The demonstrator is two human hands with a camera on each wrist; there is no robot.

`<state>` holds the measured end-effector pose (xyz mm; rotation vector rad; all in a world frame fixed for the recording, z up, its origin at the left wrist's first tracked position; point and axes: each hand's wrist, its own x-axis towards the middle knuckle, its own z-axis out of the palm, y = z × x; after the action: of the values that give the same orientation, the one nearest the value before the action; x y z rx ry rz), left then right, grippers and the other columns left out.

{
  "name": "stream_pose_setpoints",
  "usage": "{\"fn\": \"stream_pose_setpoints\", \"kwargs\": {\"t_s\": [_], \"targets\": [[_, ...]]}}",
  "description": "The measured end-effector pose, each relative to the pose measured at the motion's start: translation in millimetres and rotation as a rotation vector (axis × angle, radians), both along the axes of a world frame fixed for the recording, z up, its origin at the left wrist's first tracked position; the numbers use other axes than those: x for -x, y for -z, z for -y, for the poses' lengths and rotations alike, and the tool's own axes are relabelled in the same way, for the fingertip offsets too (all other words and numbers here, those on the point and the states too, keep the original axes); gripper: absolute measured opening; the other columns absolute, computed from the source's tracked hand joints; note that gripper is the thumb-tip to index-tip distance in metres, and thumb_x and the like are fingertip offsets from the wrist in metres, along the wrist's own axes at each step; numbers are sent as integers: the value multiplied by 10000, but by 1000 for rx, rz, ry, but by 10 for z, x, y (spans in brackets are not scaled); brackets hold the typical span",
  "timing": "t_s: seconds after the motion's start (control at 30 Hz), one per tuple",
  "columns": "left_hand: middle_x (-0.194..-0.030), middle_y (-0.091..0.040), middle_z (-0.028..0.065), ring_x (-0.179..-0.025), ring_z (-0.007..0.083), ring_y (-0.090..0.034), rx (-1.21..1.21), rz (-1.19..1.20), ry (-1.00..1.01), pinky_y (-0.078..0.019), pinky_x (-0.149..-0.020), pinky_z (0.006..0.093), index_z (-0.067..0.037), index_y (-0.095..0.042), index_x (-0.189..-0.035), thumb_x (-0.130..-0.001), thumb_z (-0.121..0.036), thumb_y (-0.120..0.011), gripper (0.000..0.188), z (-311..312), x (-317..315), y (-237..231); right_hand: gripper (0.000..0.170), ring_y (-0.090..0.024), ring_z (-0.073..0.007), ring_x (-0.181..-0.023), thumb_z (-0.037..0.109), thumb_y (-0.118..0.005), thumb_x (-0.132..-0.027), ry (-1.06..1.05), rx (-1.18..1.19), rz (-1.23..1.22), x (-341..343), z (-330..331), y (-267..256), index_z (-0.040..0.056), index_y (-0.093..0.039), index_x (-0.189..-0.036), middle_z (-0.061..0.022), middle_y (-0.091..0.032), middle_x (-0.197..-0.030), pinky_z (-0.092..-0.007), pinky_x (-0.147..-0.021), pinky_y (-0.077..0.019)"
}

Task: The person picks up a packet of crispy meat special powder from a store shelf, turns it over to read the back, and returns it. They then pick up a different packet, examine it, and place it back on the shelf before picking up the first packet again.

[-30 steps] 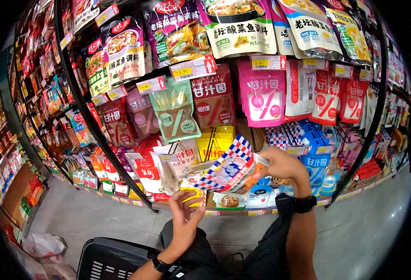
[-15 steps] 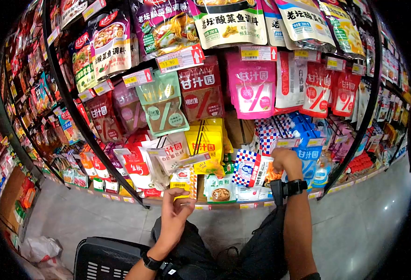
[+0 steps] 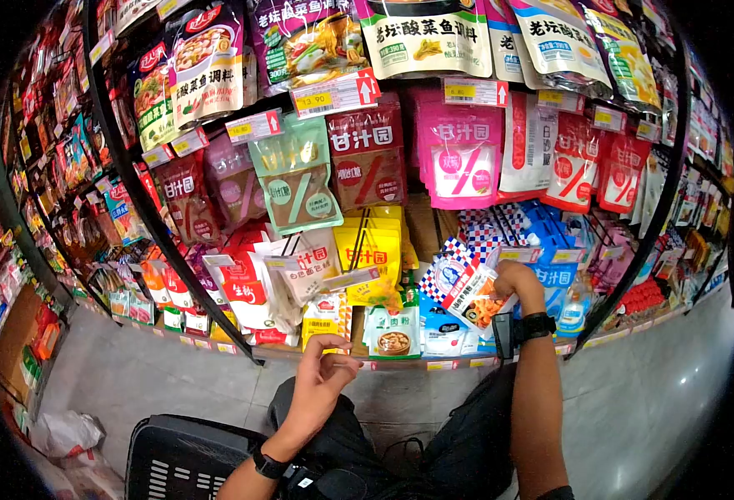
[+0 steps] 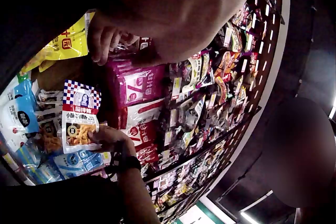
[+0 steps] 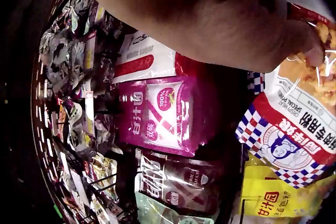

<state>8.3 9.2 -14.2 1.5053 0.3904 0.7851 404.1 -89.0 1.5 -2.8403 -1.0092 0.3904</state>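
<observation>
The packet [image 3: 477, 298] is in the right hand [image 3: 518, 285], held up at a tilt before the low row of the shelf [image 3: 413, 364]. Yellow bags [image 3: 368, 250] are to its left and a blue bag [image 3: 553, 275] to its right; checked packets [image 3: 483, 229] hang on the far side. The right hand pinches it by its right side, and the right wrist view shows a digit lying over the food picture [image 5: 315, 66]. How the other fingers lie behind it, I cannot tell. The left hand [image 3: 321, 387] is at the near left, apart from the packet, its fingers loosely bent around nothing. A black basket [image 3: 146, 442] is at the near left as well.

The packet looks light and flat, probably a soft pouch of powder that would shift and sag toward whichever end is lower. Its film has a shine, so it may slide a little under dry fingertips, though a modest pinch should do. Nothing about it seems brittle; the likelier harm is a crease or a strained seam. The side edge is a fair place to take it, but with one corner pinched it could swing or fold. Thumb on the face and fingers flat behind, nearer the middle, would steady it better.
</observation>
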Motion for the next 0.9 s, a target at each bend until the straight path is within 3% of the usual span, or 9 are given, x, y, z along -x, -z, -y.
{"fn": "stream_pose_setpoints", "kwargs": {"t_s": [0.1, 0.23, 0.43, 0.53, 0.7, 0.73, 0.77, 0.83, 0.9], "targets": [[-1150, -541, 76, -962, 178, -620, -2, -26, 11, -514, -811, 318, -41, -452, -1180, -882, 30, -611, 345, 7, 10, -26, 439, -688, -334, -954, 150, -818, -684, 131, -99, -175, 83, 13, -85, 21, -681, -1081, -209, -664, -1134, -421, -804, -561], [-1147, -541, 77, -960, 176, -621, -8, -20, 5, -514, -810, 318, -36, -455, -1177, -884, 37, -597, 333, 2, 13, -20, 443, -695, -341, -922, 142, -817, -682, 27, -134, -3, -52, 2, 46, 1, -675, -1077, -210, -669, -1120, -430, -764, -575], [-1100, -559, 75, -948, 177, -626, 16, -19, 7, -516, -802, 314, -34, -466, -1169, -885, 49, -575, 316, -3, 19, -23, 428, -700, -331, -913, 142, -814, -682, 45, -128, -51, -158, -45, 169, -18, -675, -1055, -213, -678, -1094, -453, -739, -575], [-1053, -578, 77, -941, 178, -628, 21, -26, 6, -518, -797, 313, -35, -476, -1162, -883, 51, -574, 308, -4, 18, -19, 476, -698, -340, -917, 145, -813, -679, 171, -229, -199, -187, -90, 258, -5, -656, -1103, -214, -673, -1106, -446, -745, -569], [-1004, -600, 86, -950, 184, -635, 34, -29, -4, -521, -787, 307, -25, -488, -1147, -882, 50, -573, 288, 3, 7, -19, 489, -687, -342, -919, 202, -780, -739, -82, -302, -26, -493, -246, 717, 19, -612, -1161, -193, -652, -1150, -457, -729, -559], [-1004, -600, 86, -950, 184, -635, 33, -29, -3, -521, -787, 307, -25, -488, -1147, -882, 50, -573, 288, 6, 6, -17, 437, -685, -311, -911, 226, -736, -804, -11, -302, -197, -211, -186, 433, 16, -599, -1163, -195, -634, -1168, -440, -687, -578], [-1000, -605, 87, -946, 186, -639, 35, -27, -3, -520, -775, 304, -24, -489, -1144, -882, 49, -574, 285, 7, 6, -15, 437, -685, -311, -911, 226, -736, -804, -10, -303, -197, -69, -201, 350, 16, -599, -1163, -195, -634, -1168, -440, -687, -578], [-995, -610, 88, -943, 187, -643, 33, -24, -1, -520, -764, 301, -22, -490, -1141, -881, 49, -575, 283, -4, 2, -9, 496, -650, -304, -1026, 179, -711, -854, 186, -528, -693, 62, -227, 273, -26, -519, -1263, -190, -593, -1223, -361, -644, -614], [-932, -617, 67, -897, 137, -608, 52, -42, 14, -504, -781, 273, -51, -500, -1169, -846, 88, -578, 360, -21, 7, 14, 481, -661, -293, -977, 105, -670, -881, 152, -518, -649, -110, -360, 489, -65, -456, -1277, -194, -576, -1187, -335, -592, -636]]}}
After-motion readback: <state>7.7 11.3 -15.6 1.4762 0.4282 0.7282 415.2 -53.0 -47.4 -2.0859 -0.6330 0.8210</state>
